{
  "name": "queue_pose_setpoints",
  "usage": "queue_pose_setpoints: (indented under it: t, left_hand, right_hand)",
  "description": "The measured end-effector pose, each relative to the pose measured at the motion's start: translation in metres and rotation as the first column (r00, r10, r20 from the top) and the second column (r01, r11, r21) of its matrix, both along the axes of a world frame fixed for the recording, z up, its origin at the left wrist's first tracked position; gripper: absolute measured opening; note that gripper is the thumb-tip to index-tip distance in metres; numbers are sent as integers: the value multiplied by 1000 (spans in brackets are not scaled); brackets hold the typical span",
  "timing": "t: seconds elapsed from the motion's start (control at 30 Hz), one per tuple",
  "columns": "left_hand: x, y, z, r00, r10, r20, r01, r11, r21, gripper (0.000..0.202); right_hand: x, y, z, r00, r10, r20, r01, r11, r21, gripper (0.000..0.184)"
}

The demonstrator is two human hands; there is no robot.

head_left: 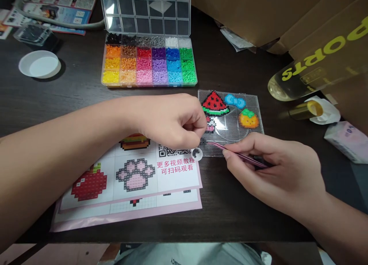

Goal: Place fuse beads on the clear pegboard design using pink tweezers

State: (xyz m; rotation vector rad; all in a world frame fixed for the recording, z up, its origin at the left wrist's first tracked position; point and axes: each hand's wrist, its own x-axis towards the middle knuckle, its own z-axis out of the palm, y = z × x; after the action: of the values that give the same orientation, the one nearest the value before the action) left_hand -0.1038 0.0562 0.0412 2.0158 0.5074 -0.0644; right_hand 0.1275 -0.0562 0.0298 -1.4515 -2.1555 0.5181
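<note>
My right hand (276, 173) grips pink tweezers (241, 156), with their bent tip at the lower left of a clear pegboard (255, 140). A few dark beads (203, 141) lie by that tip. My left hand (178, 121) is closed, its thumb and fingers pinched over the board's left edge. Beneath them shows a small round white cup (197, 154) with dark beads inside. On the board are a bead watermelon slice (214, 105), a blue bow (235, 101), an orange fruit with green leaves (248, 118) and a pink-and-red piece (211, 125) partly behind my left hand.
Printed pattern sheets (178, 180) lie under my left forearm. Behind stands an opened bead box (149, 60) with many colours. A white dish (40, 64) and a clear container (36, 34) sit at the left. A bottle (313, 66), a gold cylinder (305, 110) and a tissue pack (346, 140) are at the right.
</note>
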Motion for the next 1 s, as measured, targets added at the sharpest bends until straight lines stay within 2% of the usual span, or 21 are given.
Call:
queue_pose_setpoints:
  t: [0.23, 0.43, 0.53, 0.6, 0.77, 0.9, 1.0]
  left_hand:
    - [-1, -1, -3, 999, 41, 26, -40, 999, -28, 22]
    - [-1, -2, -2, 999, 11, 41, -13, 998, 54, 24]
    - [-2, -2, -3, 997, -5, 75, 1, 999, 47, 25]
    - [-2, -1, -5, 995, -5, 104, 2, 1000, 26, 26]
    - [-1, 0, -8, 993, 27, 112, -28, 1000, 9, 27]
    - [-1, -1, -7, 993, 39, 110, -37, 999, -17, 26]
    - [-1, -2, -7, 992, 52, 112, -51, 999, -14, 28]
  right_hand:
    - [2, -1, -3, 1000, -26, -1, 26, 999, 29, 9]
    - [5, -3, -2, 997, -69, -43, 72, 996, 47, 7]
    - [4, -6, 0, 987, -160, -9, 160, 987, 22, 1]
    - [4, -9, -1, 981, -191, 10, 191, 982, 4, 5]
    - [3, -14, -3, 996, -75, -39, 77, 996, 49, 13]
    - [-4, -13, -1, 992, -128, -10, 128, 991, 31, 28]
    - [-8, -13, 2, 990, -144, -4, 144, 989, 24, 32]
